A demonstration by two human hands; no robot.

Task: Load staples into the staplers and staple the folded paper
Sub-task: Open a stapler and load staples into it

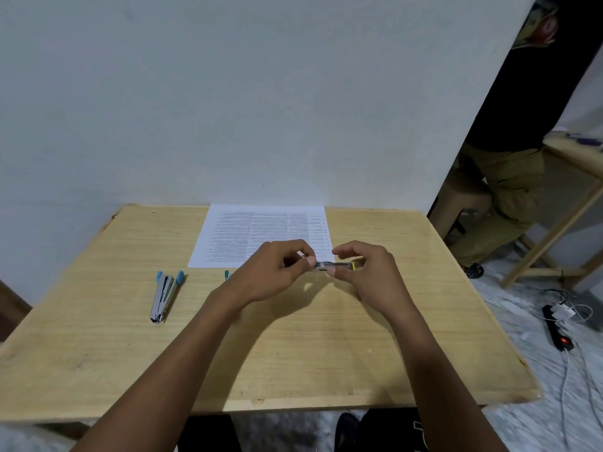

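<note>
Above the middle of the wooden table (98, 353) both hands hold a small metal stapler (336, 265) with a yellow end. My left hand (277, 272) pinches its left end. My right hand (368, 275) grips its right end with thumb underneath and fingers curled above. A printed sheet of paper (261, 236) lies flat at the table's far edge behind the hands. A second stapler (164, 295), metal with blue ends, lies splayed on the table to the left. A bit of teal (227, 275) peeks out behind my left wrist; what it is stays hidden.
A white wall stands directly behind the table. To the right, a person sits on a stool (470, 203) beside another wooden table (574, 177). A power strip (556, 327) and cables lie on the floor at the right.
</note>
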